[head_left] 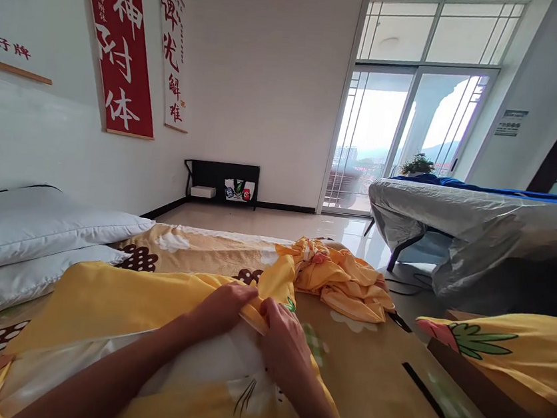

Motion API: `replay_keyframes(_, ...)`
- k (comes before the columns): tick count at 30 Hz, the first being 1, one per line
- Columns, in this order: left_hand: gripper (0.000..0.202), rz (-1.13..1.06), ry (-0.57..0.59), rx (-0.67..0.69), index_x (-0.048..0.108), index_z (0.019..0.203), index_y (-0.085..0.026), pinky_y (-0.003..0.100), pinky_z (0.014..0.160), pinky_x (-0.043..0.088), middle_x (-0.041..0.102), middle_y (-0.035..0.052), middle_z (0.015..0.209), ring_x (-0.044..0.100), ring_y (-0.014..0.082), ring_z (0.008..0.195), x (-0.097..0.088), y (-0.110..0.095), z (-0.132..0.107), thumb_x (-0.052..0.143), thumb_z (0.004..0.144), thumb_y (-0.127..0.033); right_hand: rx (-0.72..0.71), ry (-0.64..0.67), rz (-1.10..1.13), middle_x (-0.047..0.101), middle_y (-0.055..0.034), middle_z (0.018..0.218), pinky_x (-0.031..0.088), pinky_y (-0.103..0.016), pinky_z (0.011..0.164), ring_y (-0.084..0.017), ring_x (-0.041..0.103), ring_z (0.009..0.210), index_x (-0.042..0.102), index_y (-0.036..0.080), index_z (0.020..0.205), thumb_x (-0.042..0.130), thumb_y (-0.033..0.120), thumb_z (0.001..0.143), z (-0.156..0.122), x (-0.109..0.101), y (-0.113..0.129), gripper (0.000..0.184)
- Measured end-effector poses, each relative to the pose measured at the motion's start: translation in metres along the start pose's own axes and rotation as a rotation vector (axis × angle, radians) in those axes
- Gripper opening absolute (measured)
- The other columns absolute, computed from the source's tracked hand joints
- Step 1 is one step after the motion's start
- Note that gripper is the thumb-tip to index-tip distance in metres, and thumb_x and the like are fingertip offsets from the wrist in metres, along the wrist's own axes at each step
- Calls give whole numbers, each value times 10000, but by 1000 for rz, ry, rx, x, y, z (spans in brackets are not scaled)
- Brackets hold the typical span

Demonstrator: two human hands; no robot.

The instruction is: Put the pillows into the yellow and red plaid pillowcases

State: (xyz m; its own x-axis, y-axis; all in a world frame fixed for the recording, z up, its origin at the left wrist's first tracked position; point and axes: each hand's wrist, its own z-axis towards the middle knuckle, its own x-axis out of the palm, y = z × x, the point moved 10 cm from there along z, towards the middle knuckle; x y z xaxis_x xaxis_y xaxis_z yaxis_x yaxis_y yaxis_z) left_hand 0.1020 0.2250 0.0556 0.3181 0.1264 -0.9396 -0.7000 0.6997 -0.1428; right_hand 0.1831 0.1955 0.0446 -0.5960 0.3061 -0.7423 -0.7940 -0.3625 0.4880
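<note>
A yellow pillowcase [123, 288] with a white inner side and a printed pattern is spread out in front of me on the bed. My left hand [224, 307] pinches its folded edge, fingers closed. Right beside it, my right hand [283, 340] grips the same edge, its fingers curled round the cloth. Between the two hands a short strip of the hem shows. Just beyond them lies a crumpled yellow-orange cloth [351, 281]. Whether anything is inside the pillowcase I cannot tell.
Two white pillows [45, 226] are stacked at the left. A patterned brown sheet [365, 373] covers the bed. To the right are a yellow pineapple-print cloth [528, 351] and a plastic-draped table [460, 206]. A low black shelf [222, 176] stands by the far wall.
</note>
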Motion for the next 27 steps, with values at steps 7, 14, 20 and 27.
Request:
replay_keyframes(7, 113, -8, 67, 62, 491, 905, -184, 336, 858, 474, 640, 75, 944, 603, 212, 914, -1, -10, -6, 396, 876, -131, 22, -70, -206, 675, -86, 945, 341, -336, 811, -237, 590, 895, 612, 185, 913, 382, -31, 803, -1, -2, 2, 334)
replay_keyframes(14, 540, 20, 71, 32, 479, 1265, -196, 353, 882, 503, 574, 102, 1198, 593, 229, 1059, -8, -8, -7, 473, 754, -24, 21, 21, 112, 679, -44, 961, 370, -240, 727, -192, 614, 908, 562, 200, 955, 400, -50, 704, 4, 4, -2, 390)
replay_keyframes(20, 386, 169, -92, 40, 598, 1162, -184, 444, 1064, 383, 501, 123, 1363, 438, 264, 1282, -11, -6, 0, 419, 854, -35, 41, 89, 170, 681, -64, 1047, 410, -256, 754, -213, 638, 957, 493, 201, 1191, 474, 29, 716, 6, 13, -10, 506)
replay_keyframes(27, 292, -21, -109, 36, 590, 970, -151, 333, 936, 447, 668, 75, 996, 596, 192, 989, -8, -7, -1, 380, 831, -5, -164, -175, -159, 625, -98, 942, 411, -314, 758, -231, 570, 882, 617, 181, 863, 366, -45, 656, 1, -7, 6, 395)
